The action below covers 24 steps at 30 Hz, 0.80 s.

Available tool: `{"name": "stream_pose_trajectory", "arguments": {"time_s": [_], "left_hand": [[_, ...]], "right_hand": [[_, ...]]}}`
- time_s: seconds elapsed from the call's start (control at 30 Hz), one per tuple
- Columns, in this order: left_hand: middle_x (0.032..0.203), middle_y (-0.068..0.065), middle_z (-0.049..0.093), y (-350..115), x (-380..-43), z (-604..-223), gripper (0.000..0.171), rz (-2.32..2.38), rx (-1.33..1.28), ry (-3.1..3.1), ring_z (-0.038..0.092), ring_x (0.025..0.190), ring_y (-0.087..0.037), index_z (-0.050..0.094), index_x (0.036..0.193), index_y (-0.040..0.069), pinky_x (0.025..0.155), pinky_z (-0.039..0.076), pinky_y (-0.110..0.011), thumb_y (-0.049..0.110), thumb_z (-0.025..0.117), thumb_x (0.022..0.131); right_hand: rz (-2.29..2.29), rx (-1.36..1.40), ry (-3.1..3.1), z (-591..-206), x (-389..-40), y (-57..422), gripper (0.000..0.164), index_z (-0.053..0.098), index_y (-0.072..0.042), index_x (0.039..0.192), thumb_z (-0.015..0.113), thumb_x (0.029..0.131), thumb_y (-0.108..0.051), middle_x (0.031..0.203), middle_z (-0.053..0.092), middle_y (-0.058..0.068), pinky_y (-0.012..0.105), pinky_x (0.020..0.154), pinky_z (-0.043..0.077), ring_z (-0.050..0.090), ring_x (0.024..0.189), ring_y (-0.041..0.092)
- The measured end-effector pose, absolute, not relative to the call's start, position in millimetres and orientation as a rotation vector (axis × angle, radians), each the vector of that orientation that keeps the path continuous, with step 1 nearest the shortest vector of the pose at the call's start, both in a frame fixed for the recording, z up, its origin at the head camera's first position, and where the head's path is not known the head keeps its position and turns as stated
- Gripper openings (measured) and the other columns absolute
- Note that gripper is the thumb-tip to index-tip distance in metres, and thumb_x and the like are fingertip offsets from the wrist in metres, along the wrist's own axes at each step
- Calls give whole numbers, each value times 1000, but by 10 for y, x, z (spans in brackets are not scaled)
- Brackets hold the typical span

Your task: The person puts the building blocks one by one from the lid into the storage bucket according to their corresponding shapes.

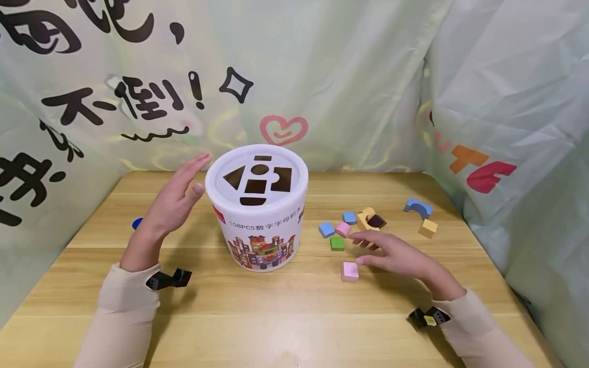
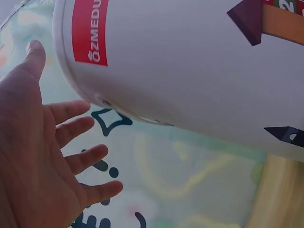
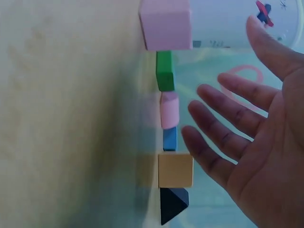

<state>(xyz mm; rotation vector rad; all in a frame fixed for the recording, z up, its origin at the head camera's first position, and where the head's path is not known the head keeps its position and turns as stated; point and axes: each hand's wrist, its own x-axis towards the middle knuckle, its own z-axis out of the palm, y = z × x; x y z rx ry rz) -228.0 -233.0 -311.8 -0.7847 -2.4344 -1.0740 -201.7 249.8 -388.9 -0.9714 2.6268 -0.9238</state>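
A white bucket of building blocks stands upright on the table, its lid cut with shaped holes. To the left of its rim, my left hand is raised with fingers extended, holding nothing. In the left wrist view, a gap shows between that hand and the bucket wall. My right hand hovers among loose blocks with its fingers spread and nothing in them. Nearest to it are a pink cube, a green block and a pink rounded block.
Two blue blocks, a yellow block and a dark triangular block lie behind the right hand. Farther right are a blue arch and a yellow cube. A blue piece is partly hidden behind the left wrist. Printed curtains enclose the table.
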Motion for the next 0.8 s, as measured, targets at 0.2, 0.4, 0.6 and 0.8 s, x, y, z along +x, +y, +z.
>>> {"name": "stream_pose_trajectory", "arguments": {"time_s": [0.2, 0.4, 0.6, 0.8], "left_hand": [[154, -14, 35, -2274, -2249, -3112, 68, -936, -793, -2449, 27, 143, -36, 40, 150, 11, 111, 20, -63, 56, 42, 99], [153, -15, 38, -2242, -2193, -3095, 60, -929, -769, -2467, 30, 141, -37, 40, 150, 12, 110, 23, -63, 46, 45, 102], [153, -11, 37, -2214, -2123, -3072, 54, -964, -744, -2500, 29, 142, -35, 42, 150, 14, 108, 25, -65, 33, 54, 101], [152, -10, 39, -2202, -2107, -3062, 53, -1074, -756, -2476, 30, 142, -33, 46, 147, 14, 108, 25, -65, 25, 60, 98]], "right_hand": [[-814, -989, 2594, -3937, -1966, 2438, 61, 55, -6, 135, 67, 90, -46, 122, 63, 3, 44, 90, 51, 61, 107, 21], [-786, -1020, 2537, -3983, -1917, 2405, 52, 60, -10, 128, 69, 89, -44, 107, 61, -9, 33, 81, 51, 58, 92, 14], [-765, -1018, 2533, -4004, -1885, 2385, 36, 63, -17, 119, 72, 89, -35, 95, 59, -13, 28, 71, 51, 57, 82, 13], [-732, -1006, 2550, -3997, -1870, 2372, 28, 64, -20, 114, 71, 90, -34, 91, 58, -14, 26, 68, 49, 55, 79, 11]]}}
